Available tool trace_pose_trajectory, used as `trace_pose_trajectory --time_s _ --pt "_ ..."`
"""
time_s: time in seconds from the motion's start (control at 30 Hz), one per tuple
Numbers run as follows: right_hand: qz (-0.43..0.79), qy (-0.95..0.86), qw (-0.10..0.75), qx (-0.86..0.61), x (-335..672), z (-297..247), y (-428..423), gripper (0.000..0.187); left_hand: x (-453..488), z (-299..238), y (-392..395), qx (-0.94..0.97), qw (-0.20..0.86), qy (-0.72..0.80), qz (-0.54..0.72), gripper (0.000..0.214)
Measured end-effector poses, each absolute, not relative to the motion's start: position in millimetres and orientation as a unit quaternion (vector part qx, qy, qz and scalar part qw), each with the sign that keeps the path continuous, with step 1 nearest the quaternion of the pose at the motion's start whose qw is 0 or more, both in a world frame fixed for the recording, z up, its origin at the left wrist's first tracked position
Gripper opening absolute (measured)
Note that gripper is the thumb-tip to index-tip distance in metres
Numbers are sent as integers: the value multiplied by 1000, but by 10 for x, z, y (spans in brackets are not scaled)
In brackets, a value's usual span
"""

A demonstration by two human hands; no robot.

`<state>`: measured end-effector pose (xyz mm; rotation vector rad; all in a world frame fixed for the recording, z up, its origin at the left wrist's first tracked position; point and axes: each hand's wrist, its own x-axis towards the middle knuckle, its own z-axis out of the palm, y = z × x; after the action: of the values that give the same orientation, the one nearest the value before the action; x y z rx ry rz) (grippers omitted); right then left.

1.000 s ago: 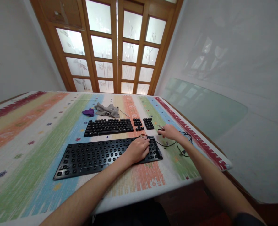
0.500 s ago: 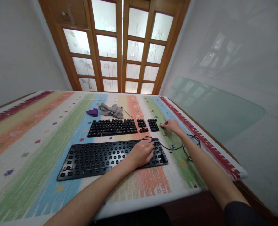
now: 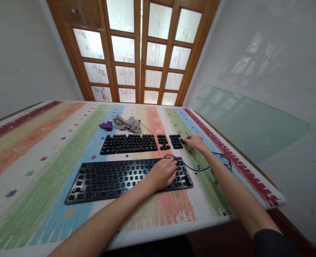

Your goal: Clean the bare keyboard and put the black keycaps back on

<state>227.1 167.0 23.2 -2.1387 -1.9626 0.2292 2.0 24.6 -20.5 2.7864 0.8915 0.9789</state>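
My left hand (image 3: 164, 174) lies over the right part of a black keyboard (image 3: 112, 178) with its keycaps off, fingers curled down onto it. My right hand (image 3: 194, 141) is pinched on a small black keycap (image 3: 183, 141), at the right side of the number-pad keycaps (image 3: 176, 141). A thin metal piece sticks up from its fingers; its kind I cannot make out. Behind the keyboard, the main block of black keycaps (image 3: 129, 143) is laid out in rows. A smaller group of keycaps (image 3: 163, 141) lies between that block and the number-pad group.
A grey cloth (image 3: 128, 124) and a purple cloth (image 3: 106, 125) lie behind the keycaps, beside a thin rod (image 3: 146, 126). A black cable (image 3: 223, 159) is coiled under and beside my right forearm. The striped tablecloth (image 3: 48, 160) covers the table, with a wall at the right.
My right hand has moved slightly left, bringing the keycap up against the number-pad group. My left hand stays on the keyboard. The whole view has shifted a little.
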Motion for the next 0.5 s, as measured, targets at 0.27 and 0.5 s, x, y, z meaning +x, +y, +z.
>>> trace_pose_trajectory --time_s 0.27,0.5 --pt "92 -671 123 -725 2241 239 1703 25 20 -216 254 903 24 287 319 18" --pt "96 -675 122 -722 2216 223 1748 28 21 -216 252 906 27 289 309 15"
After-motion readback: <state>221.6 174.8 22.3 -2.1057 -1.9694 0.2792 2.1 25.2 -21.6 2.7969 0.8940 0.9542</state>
